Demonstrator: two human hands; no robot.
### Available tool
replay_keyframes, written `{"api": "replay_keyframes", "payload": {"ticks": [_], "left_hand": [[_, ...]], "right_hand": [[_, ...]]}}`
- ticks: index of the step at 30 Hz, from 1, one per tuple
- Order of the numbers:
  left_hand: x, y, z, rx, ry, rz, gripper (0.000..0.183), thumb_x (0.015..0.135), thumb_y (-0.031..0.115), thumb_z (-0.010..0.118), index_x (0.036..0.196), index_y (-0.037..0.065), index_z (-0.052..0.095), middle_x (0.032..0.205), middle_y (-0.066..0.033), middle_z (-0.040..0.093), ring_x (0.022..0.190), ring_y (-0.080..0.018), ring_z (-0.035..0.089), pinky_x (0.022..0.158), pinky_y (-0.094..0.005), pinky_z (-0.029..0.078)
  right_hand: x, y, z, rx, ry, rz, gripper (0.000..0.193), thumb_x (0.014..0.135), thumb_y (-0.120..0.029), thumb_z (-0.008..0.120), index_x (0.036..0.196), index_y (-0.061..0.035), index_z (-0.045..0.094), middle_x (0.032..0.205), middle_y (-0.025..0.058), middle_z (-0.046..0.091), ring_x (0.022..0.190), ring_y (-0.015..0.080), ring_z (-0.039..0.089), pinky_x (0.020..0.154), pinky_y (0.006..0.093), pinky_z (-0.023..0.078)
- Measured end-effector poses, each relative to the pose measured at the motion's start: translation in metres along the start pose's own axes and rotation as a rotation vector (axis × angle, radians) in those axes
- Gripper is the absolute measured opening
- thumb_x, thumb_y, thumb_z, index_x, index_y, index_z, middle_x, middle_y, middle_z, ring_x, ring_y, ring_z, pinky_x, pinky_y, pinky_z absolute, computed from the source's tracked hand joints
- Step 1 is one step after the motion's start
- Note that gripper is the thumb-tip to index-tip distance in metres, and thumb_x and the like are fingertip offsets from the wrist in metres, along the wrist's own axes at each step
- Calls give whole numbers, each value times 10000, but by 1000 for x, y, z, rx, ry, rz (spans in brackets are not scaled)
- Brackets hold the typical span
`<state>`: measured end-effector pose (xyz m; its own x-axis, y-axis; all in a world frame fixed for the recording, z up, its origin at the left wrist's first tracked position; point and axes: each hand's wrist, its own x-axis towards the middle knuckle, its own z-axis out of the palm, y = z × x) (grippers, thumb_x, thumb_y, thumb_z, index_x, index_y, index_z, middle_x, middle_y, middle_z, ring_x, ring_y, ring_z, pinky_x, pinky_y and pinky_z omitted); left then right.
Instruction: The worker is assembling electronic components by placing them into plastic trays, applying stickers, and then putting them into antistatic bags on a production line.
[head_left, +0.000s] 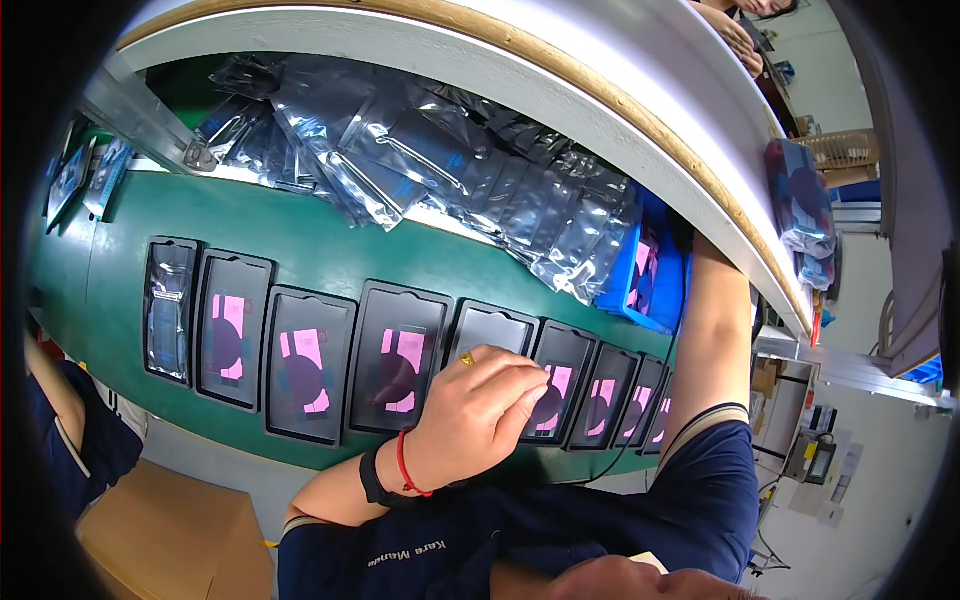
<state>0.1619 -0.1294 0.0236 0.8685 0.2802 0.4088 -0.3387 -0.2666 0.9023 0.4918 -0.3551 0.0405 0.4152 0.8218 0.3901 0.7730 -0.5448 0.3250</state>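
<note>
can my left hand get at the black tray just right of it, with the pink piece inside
Likely yes: in this view the left hand overlaps the left edge of the black tray, and nothing visible stands between them.

Right hand out of sight
At the desk's (330, 240) far right corner, the shelf (640, 70) hides it; the left hand (482, 410) covers the near-edge end of one tray (495, 325); whether this hand holds anything cannot be told.
</note>
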Motion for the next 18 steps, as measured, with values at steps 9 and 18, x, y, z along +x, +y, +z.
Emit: {"api": "replay_keyframes", "payload": {"ticks": [9, 18], "left_hand": [[-2, -3, -1, 15, 12, -26, 90, 753, -7, 640, 842, 5, 634, 805, -109, 638, 704, -256, 595, 625, -324, 474], [-2, -6, 1, -9, -26, -60, 87, 758, -2, 636, 845, 5, 633, 807, -110, 635, 709, -261, 589, 631, -327, 468]], "right_hand": [[-11, -7, 12, 43, 7, 28, 415, 761, -313, 677, 1076, -50, 616, 1041, 200, 622, 967, 359, 591, 837, 399, 470], [-24, 28, 22, 85, 14, 61, 401, 762, -303, 676, 1069, -53, 618, 1030, 197, 625, 957, 358, 594, 829, 399, 473]]}}
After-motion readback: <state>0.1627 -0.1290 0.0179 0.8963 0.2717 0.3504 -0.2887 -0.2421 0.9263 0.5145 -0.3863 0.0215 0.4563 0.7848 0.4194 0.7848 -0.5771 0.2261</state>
